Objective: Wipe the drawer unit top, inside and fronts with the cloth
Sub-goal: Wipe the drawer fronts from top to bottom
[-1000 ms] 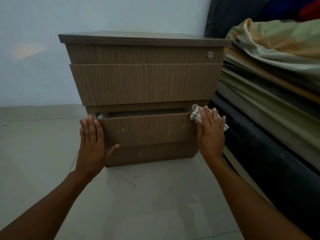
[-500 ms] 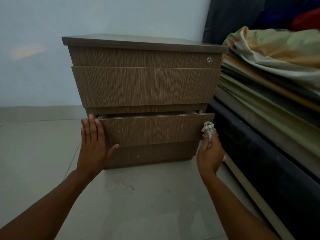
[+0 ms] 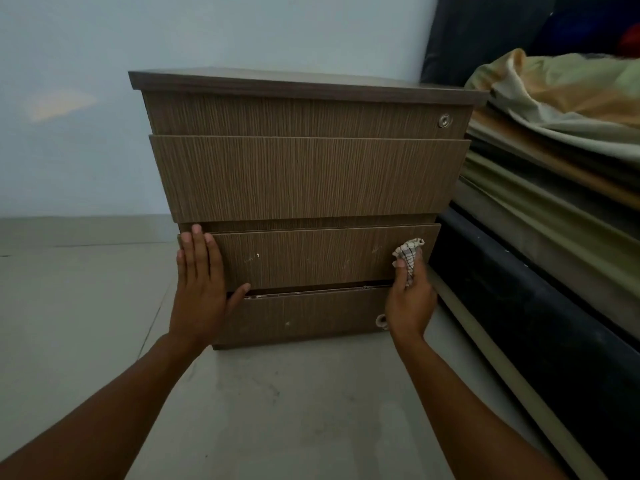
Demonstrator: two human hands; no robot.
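Note:
A brown wood-grain drawer unit (image 3: 304, 174) stands on the floor against the pale wall. Its lower drawer front (image 3: 311, 258) carries small white specks and sits nearly flush with the unit. My left hand (image 3: 199, 285) lies flat with fingers spread on the left end of that front. My right hand (image 3: 410, 296) grips a bunched white checked cloth (image 3: 408, 254) and presses it on the right end of the same front. Below it, the bottom panel (image 3: 304, 320) has a small round ring fitting at its right.
A bed with a dark base (image 3: 540, 306) and piled greenish-orange bedding (image 3: 561, 109) runs close along the unit's right side. Pale tiled floor (image 3: 277, 410) lies in front and to the left. A round lock (image 3: 444, 120) sits in the top drawer front.
The lower drawer has been pushed in, closing the gap above it. My right hand came off the drawer's right edge, bunched the cloth, and moved onto the front. The view shifted closer.

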